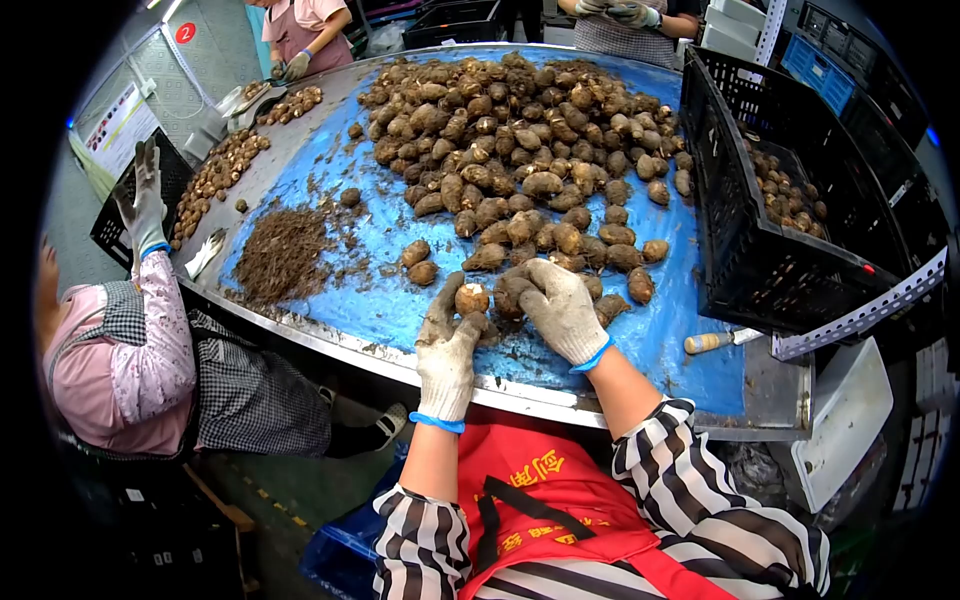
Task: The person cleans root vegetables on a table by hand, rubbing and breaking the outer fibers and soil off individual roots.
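Observation:
Between the thumb and fingers of my gloved left hand (445, 350) is a small taro (472, 298), its pale cut end facing up. My right hand (562, 312), also in a soiled white glove, is just to the right of it with the fingers curled in. Dark, dirty fingertips hide whatever that hand may hold. Both hands are over the front edge of the blue sheet (390, 345). Beyond them rises a big pile of brown, unpeeled taros (500, 140), with two loose taros (418, 262) left of my hands.
A heap of brown scrapings (282, 252) lies left on the sheet. A wooden-handled knife (708, 342) rests at right, near a black crate (800, 255) with taros inside. A co-worker (125, 340) sits at left with a raised glove; two people stand across the table.

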Available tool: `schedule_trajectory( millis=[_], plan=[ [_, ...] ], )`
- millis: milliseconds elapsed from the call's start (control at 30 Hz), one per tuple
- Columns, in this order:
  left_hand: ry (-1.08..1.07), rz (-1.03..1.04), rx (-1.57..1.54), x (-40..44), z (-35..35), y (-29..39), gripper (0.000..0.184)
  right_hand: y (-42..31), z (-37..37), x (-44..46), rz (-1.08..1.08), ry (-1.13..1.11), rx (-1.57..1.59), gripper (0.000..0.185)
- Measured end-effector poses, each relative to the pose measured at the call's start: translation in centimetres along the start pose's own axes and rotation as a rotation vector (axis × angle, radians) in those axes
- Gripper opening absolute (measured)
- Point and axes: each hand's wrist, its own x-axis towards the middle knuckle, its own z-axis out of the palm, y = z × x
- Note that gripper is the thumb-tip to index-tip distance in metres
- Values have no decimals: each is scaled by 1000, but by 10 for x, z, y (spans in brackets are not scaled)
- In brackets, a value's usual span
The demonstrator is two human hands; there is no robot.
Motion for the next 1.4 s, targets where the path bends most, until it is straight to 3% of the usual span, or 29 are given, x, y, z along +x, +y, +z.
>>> schedule_trajectory(
  millis=[100, 333, 433, 533, 633, 767, 900, 1000, 1100, 1133, 1233, 1400],
  plan=[
    [7, 88, -35, 4, -1, -9, 59, -11, 7, 1, 46, 35, 18, 25],
    [-61, 115, 49, 0, 0, -11, 61, -5, 15, -5, -266, 61, -269, 26],
    [-12, 70, 28, 0, 2, -11, 61, -3, 11, -4, -242, -129, -176, 23],
    [7, 132, -86, 1, -1, -12, 57, -10, 6, -3, 200, -407, 152, 21],
    [10, 157, -83, 2, -1, -10, 58, -11, -2, 3, 283, -230, 221, 21],
    [-61, 72, 28, 1, 0, -9, 60, -12, 8, -1, -82, 6, -117, 24],
    [-123, 94, -24, 0, -1, -13, 55, 0, 13, -3, -404, -21, -295, 21],
    [-98, 83, -69, 5, -7, -13, 53, -13, 11, -6, -222, -118, -47, 17],
    [-182, 17, -337, 8, -16, -12, 62, -17, 7, -1, 161, -191, 87, 15],
    [-209, -25, -353, 9, -18, -12, 70, -15, 5, 0, 189, -160, 59, 19],
    [-236, -51, -399, 10, -24, -14, 58, -9, 0, -1, 137, -99, -164, 23],
    [-212, -19, -304, 10, -19, -11, 65, -11, 13, -3, -78, 38, -129, 33]
  ],
)
